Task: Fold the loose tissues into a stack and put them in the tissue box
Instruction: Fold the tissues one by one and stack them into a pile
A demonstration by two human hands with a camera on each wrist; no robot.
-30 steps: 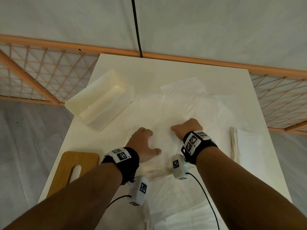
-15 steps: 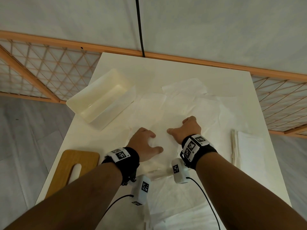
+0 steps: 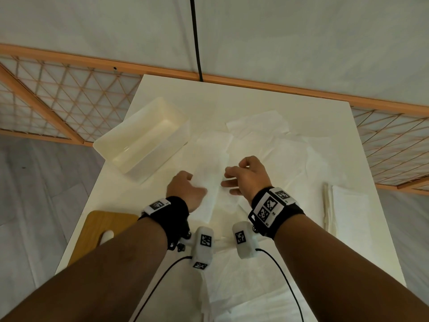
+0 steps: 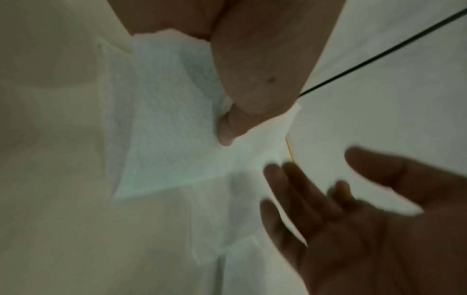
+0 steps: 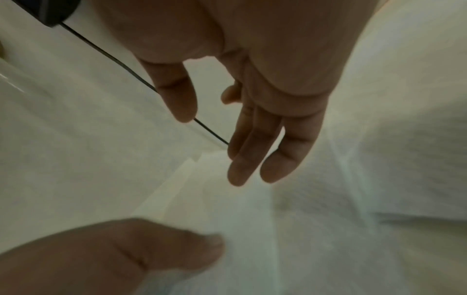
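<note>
Two hands work over one folded tissue point(image 3: 212, 166), a long strip on the surface just right of the open tissue box point(image 3: 141, 145), its long axis running away from the person. Left of the strip, the left hand point(image 3: 185, 190) pinches its near edge with curled fingers point(image 4: 227, 127). Right of it, the right hand point(image 3: 247, 176) hovers, fingers point(image 5: 242, 163) relaxed and holding nothing, so the left hand looks nearer for the lift toward the box.

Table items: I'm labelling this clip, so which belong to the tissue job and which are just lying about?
Job:
loose tissues
folded tissue, held by left hand
tissue box
folded stack

Lying about:
wooden board
black cable
</note>
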